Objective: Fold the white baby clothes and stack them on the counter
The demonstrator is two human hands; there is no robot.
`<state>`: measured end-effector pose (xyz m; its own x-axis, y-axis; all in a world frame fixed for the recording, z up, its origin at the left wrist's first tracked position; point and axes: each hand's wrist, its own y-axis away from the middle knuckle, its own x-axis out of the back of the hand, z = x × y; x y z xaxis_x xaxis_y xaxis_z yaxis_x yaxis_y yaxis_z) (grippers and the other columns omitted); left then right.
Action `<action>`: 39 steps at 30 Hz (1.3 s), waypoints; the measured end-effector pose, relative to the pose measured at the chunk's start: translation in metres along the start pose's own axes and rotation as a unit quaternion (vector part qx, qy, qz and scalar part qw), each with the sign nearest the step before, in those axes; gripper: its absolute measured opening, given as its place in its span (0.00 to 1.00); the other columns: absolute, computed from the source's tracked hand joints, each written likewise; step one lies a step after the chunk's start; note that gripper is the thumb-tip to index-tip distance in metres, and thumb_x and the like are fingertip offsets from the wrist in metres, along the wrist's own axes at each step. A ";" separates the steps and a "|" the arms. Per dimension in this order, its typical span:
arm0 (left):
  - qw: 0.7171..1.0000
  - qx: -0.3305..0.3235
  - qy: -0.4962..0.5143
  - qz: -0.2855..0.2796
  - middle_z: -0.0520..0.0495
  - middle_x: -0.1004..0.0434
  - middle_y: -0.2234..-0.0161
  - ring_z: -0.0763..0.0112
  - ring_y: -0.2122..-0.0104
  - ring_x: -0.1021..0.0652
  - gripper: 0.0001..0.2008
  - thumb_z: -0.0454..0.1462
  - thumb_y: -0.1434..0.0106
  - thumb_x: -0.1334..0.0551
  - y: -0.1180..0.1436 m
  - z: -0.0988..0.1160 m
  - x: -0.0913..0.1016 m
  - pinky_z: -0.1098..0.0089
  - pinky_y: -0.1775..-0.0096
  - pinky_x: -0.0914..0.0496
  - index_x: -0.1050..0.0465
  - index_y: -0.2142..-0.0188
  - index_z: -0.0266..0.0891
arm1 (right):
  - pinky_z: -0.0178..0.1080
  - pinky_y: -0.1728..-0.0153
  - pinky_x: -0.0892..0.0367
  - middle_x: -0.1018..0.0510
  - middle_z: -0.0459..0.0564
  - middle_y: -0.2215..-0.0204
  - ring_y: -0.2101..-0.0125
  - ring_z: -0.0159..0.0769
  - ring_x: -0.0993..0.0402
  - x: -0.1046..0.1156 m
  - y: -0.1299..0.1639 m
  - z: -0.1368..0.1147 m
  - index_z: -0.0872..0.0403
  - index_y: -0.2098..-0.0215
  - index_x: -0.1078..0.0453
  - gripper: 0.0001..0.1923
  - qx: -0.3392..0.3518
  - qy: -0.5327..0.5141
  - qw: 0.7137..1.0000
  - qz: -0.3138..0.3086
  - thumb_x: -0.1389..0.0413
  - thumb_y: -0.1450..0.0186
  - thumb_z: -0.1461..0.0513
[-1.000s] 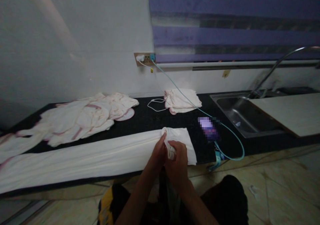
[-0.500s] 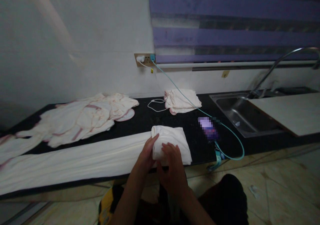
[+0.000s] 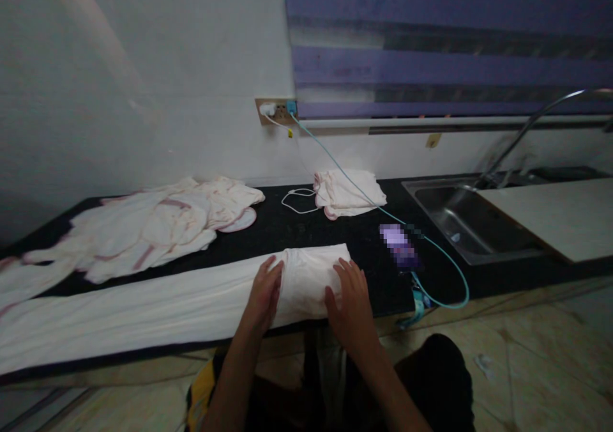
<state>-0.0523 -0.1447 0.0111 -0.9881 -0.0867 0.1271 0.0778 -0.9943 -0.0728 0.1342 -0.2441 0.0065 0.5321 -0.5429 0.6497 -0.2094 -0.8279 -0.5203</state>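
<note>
A long white cloth (image 3: pixel 138 310) stretches along the front of the dark counter, and its right end is folded over into a thicker white section. My left hand (image 3: pixel 264 294) rests at the left edge of that fold, fingers loosely bent and not gripping. On the fold's right end lies my right hand (image 3: pixel 353 301), with thumb and fingers apart. Left of and behind the long cloth is a crumpled heap of cream garments with pink trim (image 3: pixel 158 224). A folded cream garment (image 3: pixel 352 192) with pink edging sits behind the fold, near the wall.
A blurred-out phone (image 3: pixel 399 245) lies right of the cloth, by a teal cable (image 3: pixel 462 285) running to the wall socket (image 3: pixel 278 110). Further right are a steel sink (image 3: pixel 472 218) with a tall tap and a pale board (image 3: pixel 565 218). The counter's front edge is close to me.
My hands have moved apart, the left one leftward and the right one rightward. The folded end of the white cloth has turned over to the left and now lies flatter.
</note>
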 end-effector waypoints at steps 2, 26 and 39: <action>0.996 -0.026 -0.043 0.073 0.34 0.29 0.37 0.55 0.37 0.27 0.32 0.46 0.33 0.37 0.000 0.018 0.009 0.50 0.35 0.34 0.38 0.33 0.41 | 0.62 0.31 0.46 0.32 0.63 0.34 0.29 0.50 0.44 0.006 -0.012 -0.003 0.59 0.34 0.38 0.24 -0.007 0.004 1.000 0.017 0.53 0.25 0.59; 0.787 -0.146 -0.593 -0.086 0.49 0.51 0.25 0.36 0.29 0.43 0.30 0.47 0.26 0.47 0.004 -0.012 -0.021 0.34 0.33 0.43 0.44 0.27 0.49 | 0.57 0.29 0.54 0.42 0.55 0.27 0.25 0.51 0.56 -0.049 -0.034 0.000 0.52 0.25 0.45 0.31 -0.007 0.145 0.973 -0.180 0.54 0.23 0.52; 0.802 -0.174 -0.566 -0.076 0.46 0.48 0.26 0.31 0.30 0.42 0.31 0.49 0.27 0.45 0.021 -0.011 -0.064 0.32 0.34 0.43 0.40 0.28 0.46 | 0.66 0.30 0.61 0.44 0.53 0.26 0.26 0.54 0.56 -0.021 -0.040 0.040 0.50 0.26 0.44 0.31 -0.006 0.163 0.968 -0.189 0.54 0.23 0.50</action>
<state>0.0114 -0.1595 -0.0098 -0.2134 -0.1630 0.9633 -0.2690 -0.9381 -0.2183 0.1645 -0.1938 -0.0084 0.2864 -0.2155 0.9336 -0.0613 -0.9765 -0.2066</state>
